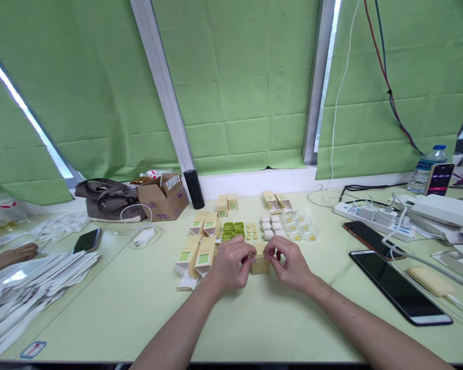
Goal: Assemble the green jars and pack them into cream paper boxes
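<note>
Between my two hands is a small kraft cardboard box (260, 266), its plain front facing me. My left hand (234, 261) pinches its left top edge with thumb and forefinger. On the opposite edge, the fingers of my right hand (289, 259) are pinched too. Just beyond stand green square cups (233, 230), tiny yellowish pieces (251, 231), white rounded pieces (272, 225) and clear cups with yellow centres (300, 226). Left of my left hand lie kraft boxes with green labels (196, 256), some with flaps open.
More kraft boxes (278, 202) sit farther back. Phones (397, 285), cables and a power strip (374, 218) crowd the right. To the left are a carton (164, 198), a grey bag (111, 200), a charger (144, 236), white strips (42, 293) and another person's hand (23, 253).
</note>
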The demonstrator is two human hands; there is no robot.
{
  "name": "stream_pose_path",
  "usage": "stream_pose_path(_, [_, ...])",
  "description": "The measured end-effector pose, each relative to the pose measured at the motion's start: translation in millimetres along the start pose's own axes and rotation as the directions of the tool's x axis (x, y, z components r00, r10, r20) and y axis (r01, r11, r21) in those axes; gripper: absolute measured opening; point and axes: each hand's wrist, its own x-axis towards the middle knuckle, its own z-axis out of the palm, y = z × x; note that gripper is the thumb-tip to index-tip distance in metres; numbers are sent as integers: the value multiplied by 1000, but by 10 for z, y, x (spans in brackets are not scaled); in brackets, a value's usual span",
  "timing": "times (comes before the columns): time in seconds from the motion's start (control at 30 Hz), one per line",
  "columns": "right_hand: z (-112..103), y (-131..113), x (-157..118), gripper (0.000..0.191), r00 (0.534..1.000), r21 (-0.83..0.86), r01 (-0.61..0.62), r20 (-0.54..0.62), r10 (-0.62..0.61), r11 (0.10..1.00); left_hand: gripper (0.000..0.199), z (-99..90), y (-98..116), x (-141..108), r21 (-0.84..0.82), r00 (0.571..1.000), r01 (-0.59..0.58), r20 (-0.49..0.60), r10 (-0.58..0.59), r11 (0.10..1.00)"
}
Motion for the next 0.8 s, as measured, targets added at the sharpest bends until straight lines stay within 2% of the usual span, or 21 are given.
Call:
stream_pose_path(0.43, [-66,84,-35,17,991,-90,126,45,-123,988,19,30,-42,-27,-17,998,-53,-21,53,998])
stream_pose_path(0.63, [-21,94,-39,15,984,-80,176,-17,-177,981,20,71,-63,-25,-19,978,-156,-143,152,988])
stream_pose_path(0.8, [-20,123,-45,14,985,-84,171,14,-170,982,22,80,-55,-19,-11,972,-185,-151,181,983])
